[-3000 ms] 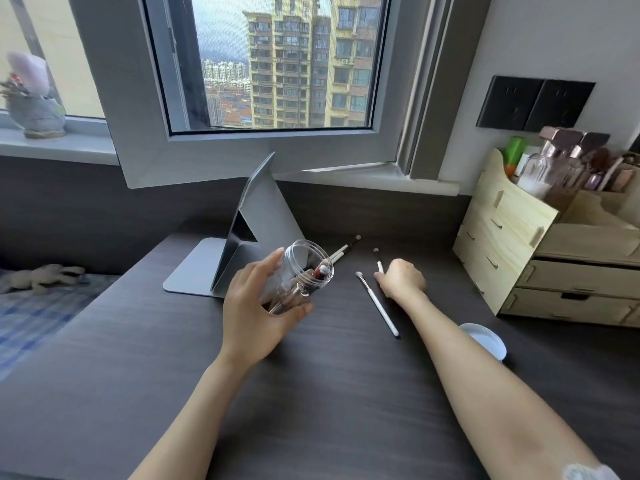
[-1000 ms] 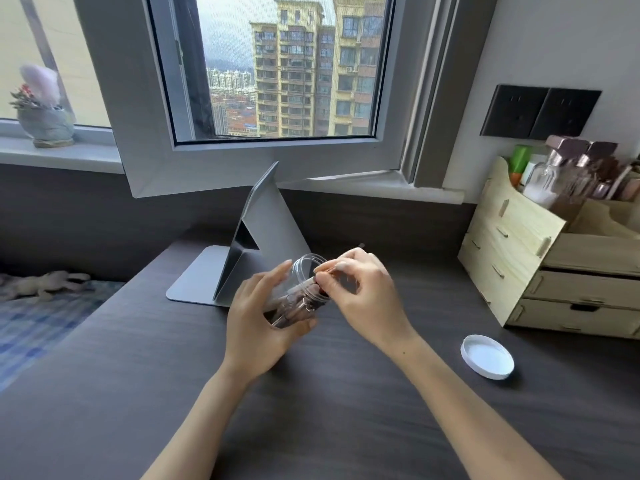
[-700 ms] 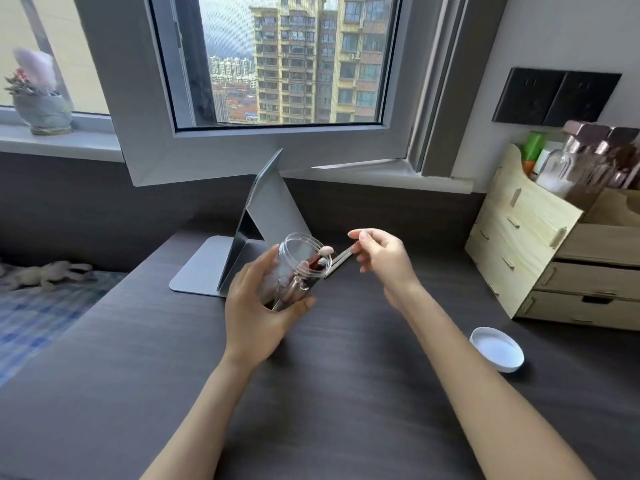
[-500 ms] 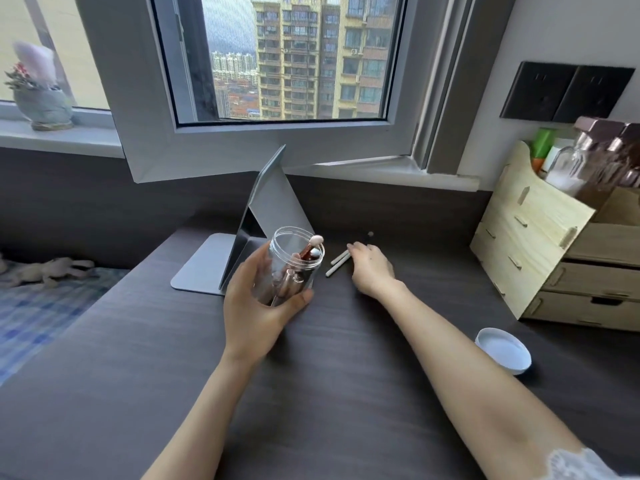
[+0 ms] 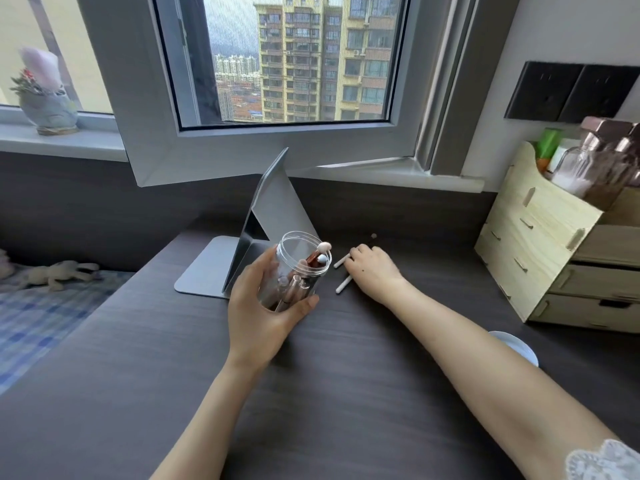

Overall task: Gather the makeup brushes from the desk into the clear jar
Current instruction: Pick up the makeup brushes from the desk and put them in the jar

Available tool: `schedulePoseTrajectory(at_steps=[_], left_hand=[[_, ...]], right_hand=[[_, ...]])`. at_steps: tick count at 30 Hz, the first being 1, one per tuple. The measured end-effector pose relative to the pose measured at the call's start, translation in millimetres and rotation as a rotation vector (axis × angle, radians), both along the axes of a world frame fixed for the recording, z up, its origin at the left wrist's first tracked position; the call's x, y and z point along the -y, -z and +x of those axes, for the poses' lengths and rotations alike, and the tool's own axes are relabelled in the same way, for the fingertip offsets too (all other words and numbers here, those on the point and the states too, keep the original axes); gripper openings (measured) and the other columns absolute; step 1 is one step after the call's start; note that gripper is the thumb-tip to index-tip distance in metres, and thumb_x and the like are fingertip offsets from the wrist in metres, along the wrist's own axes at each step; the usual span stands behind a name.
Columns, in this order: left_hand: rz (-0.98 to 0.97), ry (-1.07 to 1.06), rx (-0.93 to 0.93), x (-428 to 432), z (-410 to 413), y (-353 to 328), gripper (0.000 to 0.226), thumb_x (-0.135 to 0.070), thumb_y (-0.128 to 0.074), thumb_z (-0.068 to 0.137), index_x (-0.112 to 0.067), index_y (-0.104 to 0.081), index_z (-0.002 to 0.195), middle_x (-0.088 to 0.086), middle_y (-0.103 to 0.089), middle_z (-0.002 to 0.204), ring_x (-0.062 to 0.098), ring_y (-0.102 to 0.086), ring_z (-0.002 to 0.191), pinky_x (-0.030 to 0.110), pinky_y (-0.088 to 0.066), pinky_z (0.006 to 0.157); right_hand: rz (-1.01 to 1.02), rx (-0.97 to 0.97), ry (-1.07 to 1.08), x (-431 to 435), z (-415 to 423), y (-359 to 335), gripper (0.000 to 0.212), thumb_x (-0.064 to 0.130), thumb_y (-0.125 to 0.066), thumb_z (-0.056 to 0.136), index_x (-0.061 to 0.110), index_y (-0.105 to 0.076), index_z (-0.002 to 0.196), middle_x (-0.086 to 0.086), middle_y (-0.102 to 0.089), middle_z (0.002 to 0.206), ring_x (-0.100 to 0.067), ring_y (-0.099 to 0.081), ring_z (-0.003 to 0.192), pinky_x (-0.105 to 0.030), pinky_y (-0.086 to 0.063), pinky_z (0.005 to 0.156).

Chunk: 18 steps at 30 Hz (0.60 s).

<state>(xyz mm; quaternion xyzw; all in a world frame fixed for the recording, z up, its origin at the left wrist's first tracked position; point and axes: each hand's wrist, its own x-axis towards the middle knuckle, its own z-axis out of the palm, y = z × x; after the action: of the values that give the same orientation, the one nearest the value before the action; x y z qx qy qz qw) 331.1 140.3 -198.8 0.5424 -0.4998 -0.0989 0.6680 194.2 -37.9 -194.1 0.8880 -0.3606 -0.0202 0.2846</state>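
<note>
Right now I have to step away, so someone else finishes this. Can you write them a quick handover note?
Left hand: holds the clear jar, tilted, lid off.
Right hand: lies over two white-handled brushes on the desk; grip not visible.
Done: several brushes already in the jar.
Left: put those two in. The white lid lies by the right forearm.

Clear jar (image 5: 300, 268) mid-frame, tilted, open, brushes inside; two white-handled brushes (image 5: 343, 284) on desk just right.
</note>
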Motion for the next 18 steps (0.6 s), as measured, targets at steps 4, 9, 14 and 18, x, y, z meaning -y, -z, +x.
schedulePoseTrajectory(at_steps=[4,9,14,18], left_hand=[[0.001,-0.015,0.035,0,0,1,0.077,-0.043,-0.082,0.054,-0.026,-0.055,0.124,-0.005,-0.063,0.116,0.016,-0.058,0.111,0.041,-0.048,0.098],[-0.028,-0.034,0.124,0,-3,1,0.072,-0.045,-0.079,0.055,-0.038,-0.051,0.121,-0.017,-0.059,0.111,0.014,-0.058,0.107,0.042,-0.049,0.094],[-0.032,-0.017,0.265,-2,-3,2,0.075,-0.045,-0.078,0.053,-0.036,-0.053,0.123,-0.018,-0.057,0.104,0.016,-0.057,0.100,0.038,-0.050,0.087],[-0.004,-0.041,0.523,-7,-9,-2,0.074,-0.047,-0.074,0.050,-0.034,-0.057,0.121,-0.012,-0.057,0.100,0.010,-0.051,0.091,0.028,-0.046,0.081]], right_hand=[[-0.017,-0.072,-0.078,-14,-25,4,0.009,0.016,-0.072,0.065,0.014,-0.065,0.069,-0.005,-0.067,0.071,-0.022,-0.064,0.068,-0.026,-0.044,0.051],[0.121,0.181,-0.027,-52,-70,-9,0.005,0.006,-0.053,0.082,0.008,-0.057,0.085,-0.011,-0.066,0.079,-0.033,-0.064,0.069,-0.035,-0.043,0.053],[0.227,0.948,-0.084,-102,-106,-61,0.016,0.023,-0.052,0.090,0.021,-0.066,0.097,-0.002,-0.069,0.080,-0.022,-0.061,0.066,-0.032,-0.048,0.058],[0.222,0.843,-0.231,-137,-104,-96,0.020,0.020,-0.057,0.081,0.024,-0.074,0.090,0.002,-0.063,0.069,-0.013,-0.054,0.060,-0.023,-0.041,0.054]])
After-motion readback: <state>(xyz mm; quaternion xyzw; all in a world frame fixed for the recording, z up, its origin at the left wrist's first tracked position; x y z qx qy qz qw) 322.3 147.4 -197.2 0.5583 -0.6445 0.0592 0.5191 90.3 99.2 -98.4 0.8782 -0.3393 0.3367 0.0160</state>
